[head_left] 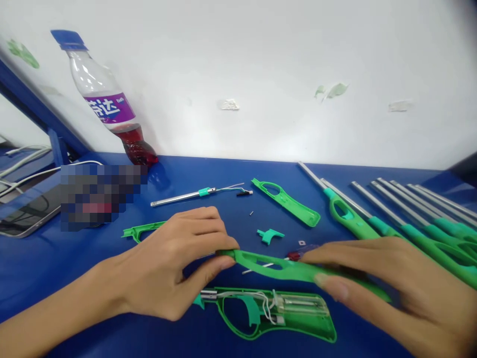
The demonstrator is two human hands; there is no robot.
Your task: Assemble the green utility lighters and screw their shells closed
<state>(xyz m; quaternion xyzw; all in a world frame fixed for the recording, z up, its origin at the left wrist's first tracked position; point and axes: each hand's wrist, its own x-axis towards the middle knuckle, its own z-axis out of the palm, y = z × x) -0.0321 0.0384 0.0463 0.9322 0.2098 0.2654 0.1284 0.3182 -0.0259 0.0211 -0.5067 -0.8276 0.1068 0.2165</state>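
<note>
My left hand point(186, 253) pinches the narrow front end of a green lighter handle shell point(278, 264) between thumb and fingers. The wide rear end of that shell is gripped by my right hand point(387, 283), so it is held level above the blue table. Just below it lies an open lighter half point(257, 315), with white wires, a clear fuel tank point(303, 304) and a teal trigger point(250, 311) inside. Behind the held shell is a screwdriver point(293, 256) with a red part, partly hidden by the right hand.
Farther back lie a metal lighter tube with wires point(182, 198), a loose green shell half point(288, 201) and a teal trigger piece point(270, 235). Several assembled lighters point(406, 223) are lined up at right. A drink bottle point(108, 104) leans against the wall; a phone point(33, 214) is at left.
</note>
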